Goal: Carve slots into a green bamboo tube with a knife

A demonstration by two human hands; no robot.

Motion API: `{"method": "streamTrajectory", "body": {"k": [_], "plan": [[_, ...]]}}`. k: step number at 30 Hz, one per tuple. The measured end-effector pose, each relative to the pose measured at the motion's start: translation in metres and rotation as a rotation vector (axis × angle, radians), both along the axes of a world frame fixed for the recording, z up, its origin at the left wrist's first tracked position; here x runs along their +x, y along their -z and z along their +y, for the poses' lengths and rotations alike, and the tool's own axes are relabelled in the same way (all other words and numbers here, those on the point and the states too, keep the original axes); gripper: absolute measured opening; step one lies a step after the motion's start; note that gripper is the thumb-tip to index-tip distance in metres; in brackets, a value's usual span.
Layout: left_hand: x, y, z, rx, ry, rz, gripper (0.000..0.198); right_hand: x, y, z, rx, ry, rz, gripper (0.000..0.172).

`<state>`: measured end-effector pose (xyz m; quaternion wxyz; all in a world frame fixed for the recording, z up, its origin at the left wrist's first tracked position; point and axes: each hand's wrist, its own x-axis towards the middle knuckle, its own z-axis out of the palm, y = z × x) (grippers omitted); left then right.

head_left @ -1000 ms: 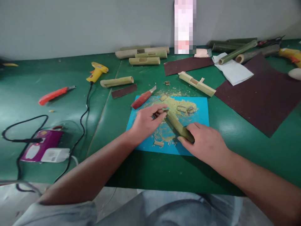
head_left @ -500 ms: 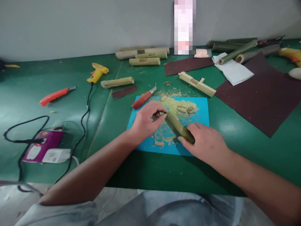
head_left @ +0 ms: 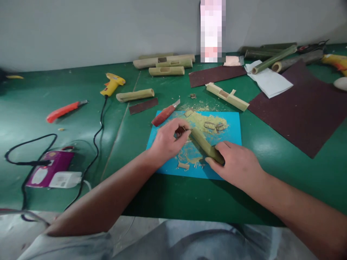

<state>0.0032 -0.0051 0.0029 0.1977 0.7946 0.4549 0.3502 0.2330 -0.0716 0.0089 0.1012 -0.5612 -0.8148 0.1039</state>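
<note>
A short green bamboo tube (head_left: pixel 201 142) slants across a blue mat (head_left: pixel 233 133), held just above it. My right hand (head_left: pixel 238 160) is wrapped round the tube's near end, its thumb underneath. At the far end my left hand (head_left: pixel 171 139) is closed, with thumb and index finger pinching the tip; its other fingers are curled and partly hidden. Yellowish bamboo dust (head_left: pixel 202 121) and small cut chips (head_left: pixel 183 165) lie on the mat around the tube. Just beyond my left hand rests a red-handled knife (head_left: pixel 165 115), its blade pointing away.
A cut bamboo piece (head_left: pixel 227 96) lies behind the mat. More bamboo tubes (head_left: pixel 166 71) lie along the wall. On the left are a yellow glue gun (head_left: pixel 112 85), an orange-handled cutter (head_left: pixel 66 111) and a purple power strip (head_left: pixel 51 168) with cables. Dark brown sheets (head_left: pixel 300 115) cover the right.
The bamboo tube has rolled slightly in my hands, showing more of its green side. My left fingertips have shifted a little to the left. My right hand stays in place.
</note>
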Motion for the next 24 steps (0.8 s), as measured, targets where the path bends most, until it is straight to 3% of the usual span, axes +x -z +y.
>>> {"method": "streamTrajectory", "body": {"k": [7,11,16,24], "plan": [[-0.0013,-0.0029,0.0030,0.211,0.019,-0.039,0.007,0.0004,-0.0007,-0.0001,-0.014,0.001,0.010,0.028],[0.0006,-0.0024,0.0020,0.164,0.052,-0.064,0.005,0.0003,0.0001,0.0001,-0.006,0.004,0.017,0.028],[0.0009,0.0012,-0.0008,0.075,-0.042,-0.053,0.005,0.0005,-0.0007,0.0000,-0.013,0.010,0.007,0.029],[0.0043,-0.0021,0.0012,0.064,-0.041,-0.074,0.002,0.0000,0.0002,0.0010,-0.015,0.005,0.008,0.028]]}}
